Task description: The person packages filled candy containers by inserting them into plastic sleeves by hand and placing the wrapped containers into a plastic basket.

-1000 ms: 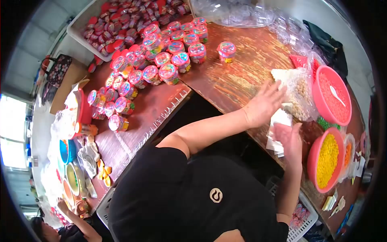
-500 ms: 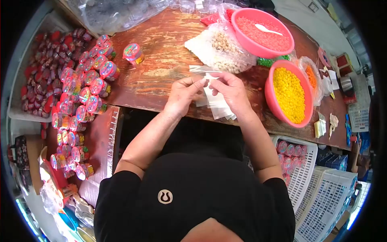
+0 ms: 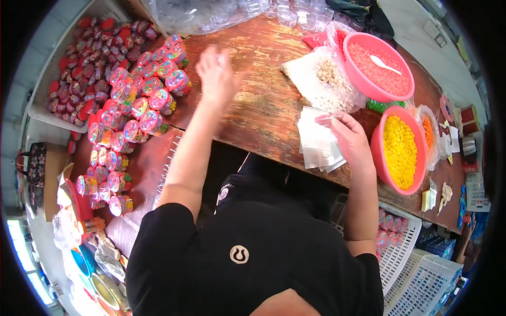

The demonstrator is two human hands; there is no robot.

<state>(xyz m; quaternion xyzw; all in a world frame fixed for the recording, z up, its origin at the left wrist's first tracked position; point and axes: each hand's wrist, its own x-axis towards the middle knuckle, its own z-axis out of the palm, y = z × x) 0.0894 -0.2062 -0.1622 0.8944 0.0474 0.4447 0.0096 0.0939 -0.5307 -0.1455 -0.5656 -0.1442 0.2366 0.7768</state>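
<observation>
My left hand [image 3: 217,76] is over the wooden table, just right of the crowd of candy jars [image 3: 151,95]. Motion smears its fingers, and whether it touches anything is unclear. My right hand [image 3: 350,138] pinches a small clear plastic piece [image 3: 328,119] between thumb and fingertips. Below it lies a fanned stack of flat clear bags [image 3: 315,141]. A clear bag of pale pieces [image 3: 329,79] rests behind the stack. Beside my right hand stands a pink bowl of yellow candies [image 3: 400,152], with a pink bowl of pink pieces [image 3: 379,67] farther back.
A white bin of red-lidded jars [image 3: 87,68] is at the left. Clear plastic containers [image 3: 211,13] lie at the back edge. A bag of orange pieces [image 3: 428,131] sits at the right. A white basket [image 3: 398,247] holding jars stands below the table edge.
My hands were together over the bags half a second ago. Now my left hand has moved left and back, and my right hand is apart, over the bags. The view has turned too.
</observation>
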